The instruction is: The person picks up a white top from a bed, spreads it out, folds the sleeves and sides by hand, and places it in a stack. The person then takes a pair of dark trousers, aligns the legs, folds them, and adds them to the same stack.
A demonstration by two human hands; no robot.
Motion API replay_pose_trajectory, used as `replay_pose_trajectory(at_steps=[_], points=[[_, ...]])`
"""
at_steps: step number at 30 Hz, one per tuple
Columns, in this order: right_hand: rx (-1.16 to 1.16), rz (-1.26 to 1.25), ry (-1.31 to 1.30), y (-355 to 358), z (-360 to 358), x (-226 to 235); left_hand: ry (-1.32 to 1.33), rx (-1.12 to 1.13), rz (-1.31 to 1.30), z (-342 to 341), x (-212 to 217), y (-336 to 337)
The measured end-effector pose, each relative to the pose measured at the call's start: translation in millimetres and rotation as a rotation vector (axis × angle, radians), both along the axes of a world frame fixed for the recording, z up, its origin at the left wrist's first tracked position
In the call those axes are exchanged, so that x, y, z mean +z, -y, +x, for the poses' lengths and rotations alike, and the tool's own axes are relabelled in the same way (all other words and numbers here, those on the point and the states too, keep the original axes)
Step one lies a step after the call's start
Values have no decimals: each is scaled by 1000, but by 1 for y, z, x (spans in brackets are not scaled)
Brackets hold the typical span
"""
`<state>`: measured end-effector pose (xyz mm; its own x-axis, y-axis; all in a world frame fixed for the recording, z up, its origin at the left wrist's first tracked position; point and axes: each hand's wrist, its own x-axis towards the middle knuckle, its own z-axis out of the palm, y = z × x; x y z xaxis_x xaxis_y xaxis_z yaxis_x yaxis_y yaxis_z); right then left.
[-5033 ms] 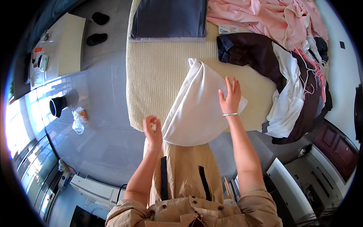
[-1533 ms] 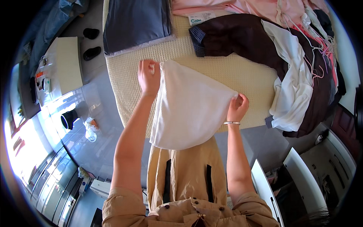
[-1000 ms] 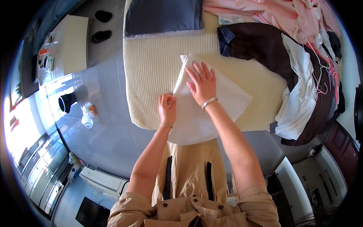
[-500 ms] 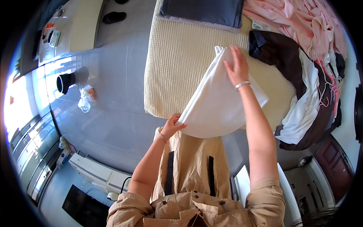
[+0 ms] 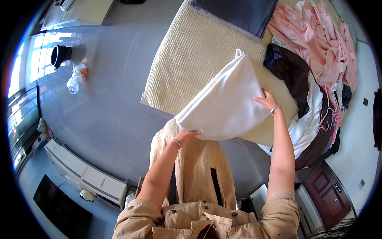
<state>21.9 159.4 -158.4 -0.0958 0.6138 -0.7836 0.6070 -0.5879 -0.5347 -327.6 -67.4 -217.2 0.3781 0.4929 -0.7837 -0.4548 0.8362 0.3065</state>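
A folded white cloth (image 5: 229,101) is spread at the near end of the cream, textured cover (image 5: 187,51). It tapers to a narrow point at its far end, and I cannot tell what kind of garment or linen it is. My left hand (image 5: 187,137) is closed on its near left edge, the thumb lying on top and the other fingers hidden beneath. On its right edge my right hand (image 5: 269,100) is closed too, with the fingertips partly hidden. The cloth's near edge hangs over the edge of the cover, close to my lap.
Dark grey folded fabric (image 5: 242,14) lies at the far end of the cover. Heaped pink cloth (image 5: 314,36) and a dark brown garment (image 5: 292,65) lie to the right. A black bin (image 5: 59,55) and a clear plastic bag (image 5: 75,78) stand on the left floor.
My right hand has come down from the cloth's far end to its right edge. The cloth has opened wider and its ribbed-looking left edge has turned. My view has swung round slightly.
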Motion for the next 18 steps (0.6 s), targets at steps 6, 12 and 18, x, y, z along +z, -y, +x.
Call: replay_pose_trajectory(at_steps=[6,12,18], points=[[18,-232,-201,-3,-22,33,-71,247,-30,10,21,15],[-122,-245,-384,37,-51,92,-56,405,-125,-6,95,10],[-138,-157,-514,78,-120,156,-133,373,-65,-57,147,28]])
